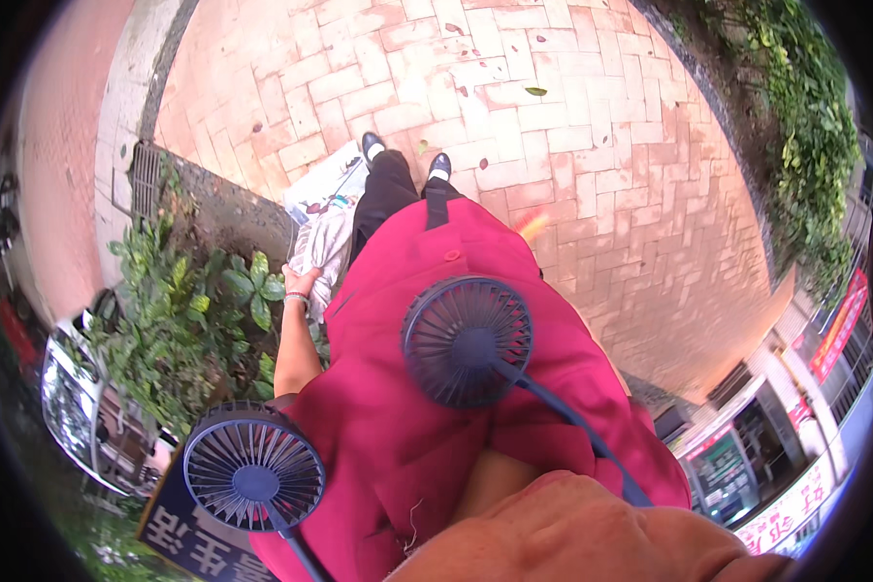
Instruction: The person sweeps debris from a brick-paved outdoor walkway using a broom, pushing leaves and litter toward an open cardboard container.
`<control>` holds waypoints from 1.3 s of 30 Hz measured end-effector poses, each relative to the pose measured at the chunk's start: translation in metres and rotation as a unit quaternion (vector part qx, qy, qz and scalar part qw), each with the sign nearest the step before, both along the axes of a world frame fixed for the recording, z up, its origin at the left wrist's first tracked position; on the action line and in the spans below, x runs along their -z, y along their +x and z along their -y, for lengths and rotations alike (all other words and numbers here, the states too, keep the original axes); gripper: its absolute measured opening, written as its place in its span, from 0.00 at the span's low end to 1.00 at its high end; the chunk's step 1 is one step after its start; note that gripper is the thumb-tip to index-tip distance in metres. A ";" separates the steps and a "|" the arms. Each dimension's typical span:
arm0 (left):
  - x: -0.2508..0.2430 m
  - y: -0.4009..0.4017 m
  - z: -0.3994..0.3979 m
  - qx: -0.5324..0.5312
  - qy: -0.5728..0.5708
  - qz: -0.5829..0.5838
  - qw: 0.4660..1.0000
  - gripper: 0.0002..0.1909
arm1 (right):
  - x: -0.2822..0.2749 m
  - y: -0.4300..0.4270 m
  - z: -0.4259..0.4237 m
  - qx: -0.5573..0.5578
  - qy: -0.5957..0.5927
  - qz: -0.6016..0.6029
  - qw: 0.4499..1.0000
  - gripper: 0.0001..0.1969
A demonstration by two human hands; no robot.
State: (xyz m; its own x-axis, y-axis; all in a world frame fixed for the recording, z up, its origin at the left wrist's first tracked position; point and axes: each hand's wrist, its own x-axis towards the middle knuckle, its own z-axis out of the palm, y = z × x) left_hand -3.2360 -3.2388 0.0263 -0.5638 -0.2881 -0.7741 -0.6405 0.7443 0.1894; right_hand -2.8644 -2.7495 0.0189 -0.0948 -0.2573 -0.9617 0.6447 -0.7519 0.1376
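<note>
My left hand (pixel 302 281) hangs at my left side. Its fingers are closed around the gathered top of a whitish plastic bag (pixel 324 240). Lower down, the bag shows a white printed side (pixel 324 182) with coloured marks, beside my left leg; its contents cannot be made out. My right hand is out of view, hidden behind the magenta top (pixel 436 247). Past that top's right edge a blurred red and yellow object (pixel 529 222) sticks out; what it is, or whether my hand holds it, cannot be told.
Brick paving (pixel 611 153) with scattered leaves surrounds my dark shoes (pixel 440 164). Leafy shrubs (pixel 182 313), a drain grate (pixel 145 180) and a parked vehicle (pixel 80 407) are on the left. A hedge (pixel 800 124) lines the right. A neck fan (pixel 473 345) hangs before my chest.
</note>
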 end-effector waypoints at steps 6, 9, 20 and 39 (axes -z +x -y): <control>0.008 -0.087 -0.006 0.033 0.032 -0.009 0.999 0.42 | -0.019 -0.157 -0.006 0.211 0.048 0.045 0.975 0.05; 0.020 -0.129 -0.005 0.088 0.013 -0.016 0.996 0.45 | -0.026 -0.264 -0.007 0.243 -0.014 0.019 0.970 0.08; 0.064 -0.285 -0.046 0.179 0.066 0.041 0.981 0.49 | -0.060 -0.382 0.006 0.324 -0.093 -0.036 0.941 0.15; 0.076 -0.413 -0.101 0.212 0.026 0.152 0.965 0.50 | -0.024 -0.426 0.040 0.504 -0.122 -0.003 0.855 0.12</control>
